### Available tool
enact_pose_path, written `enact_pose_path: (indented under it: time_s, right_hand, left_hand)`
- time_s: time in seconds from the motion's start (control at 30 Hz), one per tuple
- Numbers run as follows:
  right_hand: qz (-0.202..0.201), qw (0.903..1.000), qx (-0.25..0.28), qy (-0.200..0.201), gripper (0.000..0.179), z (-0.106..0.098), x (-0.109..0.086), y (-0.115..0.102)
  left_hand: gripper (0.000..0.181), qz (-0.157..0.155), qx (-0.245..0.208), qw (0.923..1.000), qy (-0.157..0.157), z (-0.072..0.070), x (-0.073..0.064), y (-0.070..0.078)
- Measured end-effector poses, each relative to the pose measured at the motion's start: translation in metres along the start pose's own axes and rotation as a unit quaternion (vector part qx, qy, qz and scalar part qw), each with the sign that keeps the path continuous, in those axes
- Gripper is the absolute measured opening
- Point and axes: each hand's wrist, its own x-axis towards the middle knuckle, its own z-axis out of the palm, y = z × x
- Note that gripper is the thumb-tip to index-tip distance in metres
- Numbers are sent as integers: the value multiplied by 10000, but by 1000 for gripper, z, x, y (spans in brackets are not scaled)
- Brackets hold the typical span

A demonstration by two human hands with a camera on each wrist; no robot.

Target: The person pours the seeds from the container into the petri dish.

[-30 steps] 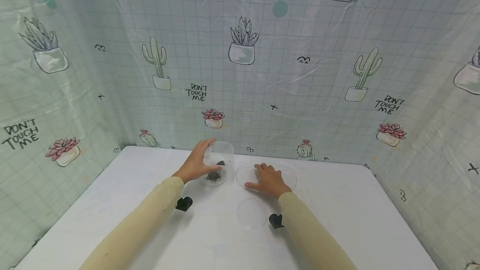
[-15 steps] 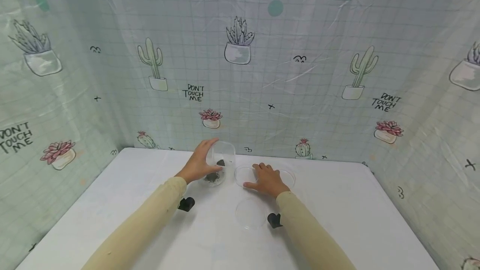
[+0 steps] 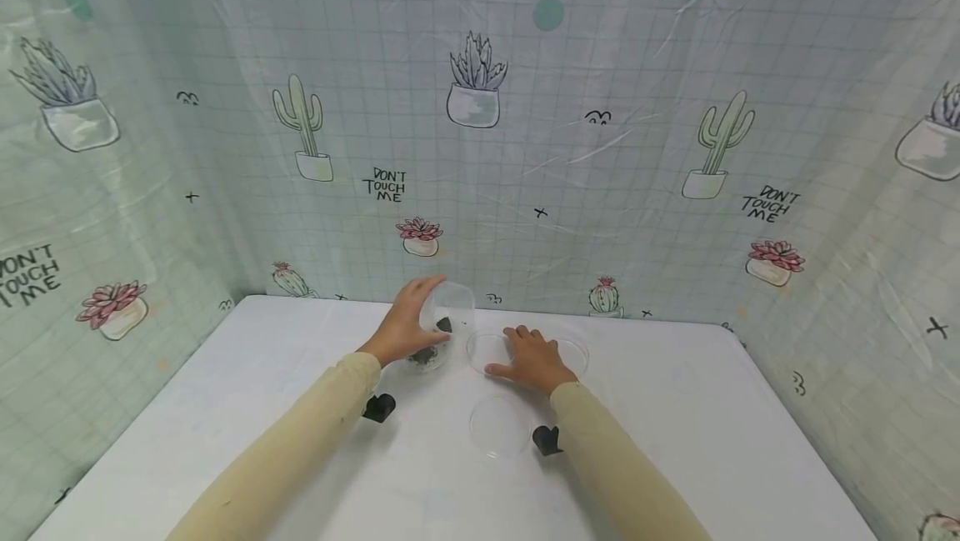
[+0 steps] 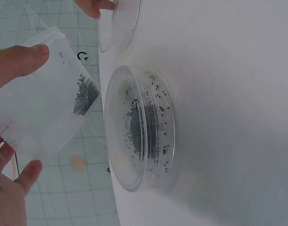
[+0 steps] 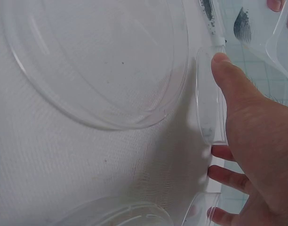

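My left hand grips a translucent plastic container by its sides, tilted above a clear round petri dish. Dark grains gather in the container's lower corner. More dark grains lie heaped and scattered in the dish below. My right hand is spread over another clear dish, with its thumb at the rim. Its fingertips reach down beside that dish, and whether they press it or the table I cannot tell.
A clear round dish lies on the white table nearer to me. Another clear dish sits just right of my right hand. Behind the table hangs a cactus-print curtain. Black wrist mounts hang under both forearms.
My left hand has shifted slightly right and tipped the container a little more. The dark heap visible in the head view looks smaller. The right hand keeps its place on the table.
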Motion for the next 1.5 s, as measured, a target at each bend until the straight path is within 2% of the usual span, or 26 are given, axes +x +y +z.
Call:
enact_pose_path:
  time_s: [0.27,0.5,0.83,1.17,1.5]
  right_hand:
    - [-1,10000,-17,7,87,1,0,0]
    - [1,10000,-34,-11,86,1,1,0]
    - [26,10000,28,-46,87,1,0,-1]
    - [141,9998,46,-113,87,-1,-1,-4]
    - [21,10000,16,-47,87,0,-2,-2]
  left_hand:
    - [95,137,231,9996,63,4,4,0]
    - [96,104,388,9992,3,7,5,5]
    - [98,257,587,9979,-43,9,7,7]
    - [94,503,661,9965,-6,12,8,6]
    - [93,743,843,9937,2,13,6,12]
